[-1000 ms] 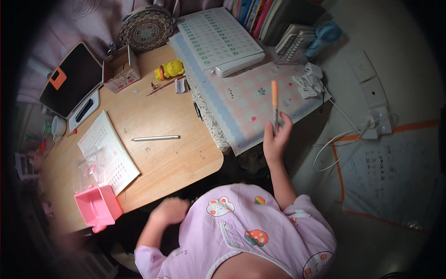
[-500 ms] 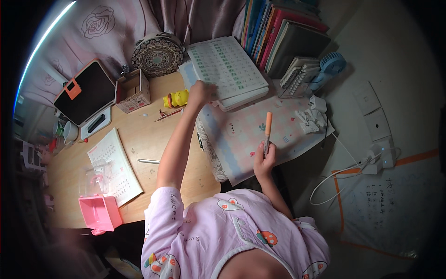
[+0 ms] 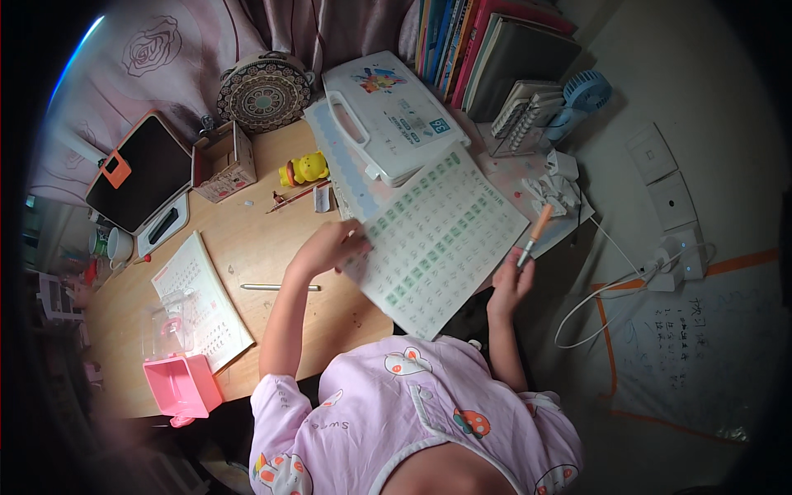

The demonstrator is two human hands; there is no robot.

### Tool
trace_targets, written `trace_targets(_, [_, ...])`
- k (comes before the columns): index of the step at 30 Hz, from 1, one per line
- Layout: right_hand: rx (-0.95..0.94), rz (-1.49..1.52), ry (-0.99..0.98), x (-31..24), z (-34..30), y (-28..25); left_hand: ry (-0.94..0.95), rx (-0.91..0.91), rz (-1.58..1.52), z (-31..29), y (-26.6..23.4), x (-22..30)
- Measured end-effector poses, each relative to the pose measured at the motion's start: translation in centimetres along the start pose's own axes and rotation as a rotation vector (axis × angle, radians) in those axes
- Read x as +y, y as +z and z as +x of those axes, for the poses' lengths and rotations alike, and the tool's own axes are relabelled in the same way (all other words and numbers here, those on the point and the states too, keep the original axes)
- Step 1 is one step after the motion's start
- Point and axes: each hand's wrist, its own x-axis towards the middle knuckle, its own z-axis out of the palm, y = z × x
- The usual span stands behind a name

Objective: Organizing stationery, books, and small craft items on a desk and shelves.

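Note:
A printed practice sheet [image 3: 441,239] with rows of green boxes and writing is tilted in front of my chest. My left hand [image 3: 330,247] pinches its left edge, the thumb partly hidden. At the sheet's right corner, my right hand [image 3: 511,287] is closed round a marker pen [image 3: 536,233] with an orange upper end pointing up. Whether the right fingers also touch the paper, I cannot tell. Behind the sheet lies a white plastic carry case [image 3: 388,111] with a handle and a colourful picture on its lid.
On the desk [image 3: 289,330] are a silver pen [image 3: 280,287], an open booklet [image 3: 206,289], a pink box [image 3: 183,386], a yellow figure [image 3: 305,168] and a tablet [image 3: 144,173]. Books [image 3: 511,74], a blue fan [image 3: 584,95] and a white cable [image 3: 565,326] are to the right.
My left hand has drawn the sheet off the carry case toward me, uncovering the lid. My right hand, still with the marker pen, has moved a little right.

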Motion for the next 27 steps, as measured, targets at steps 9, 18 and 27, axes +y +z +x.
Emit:
trace_targets(9, [-0.386, -1.199, -0.592, -0.1, -2.2, 1.2, 0.241, 0.754, 0.511, 10.6, -5.9, -1.3])
trace_targets(18, [-0.262, -1.294, -0.441, -0.3, -2.5, -0.9, 0.828, 0.294, 1.107, 12.2, -9.3, -1.9])
trace_targets(27, [-0.317, -1.249, -0.458, -0.4, -2.4, -1.3, 0.758, 0.159, 1.094, 11.7, -11.5, 3.1])
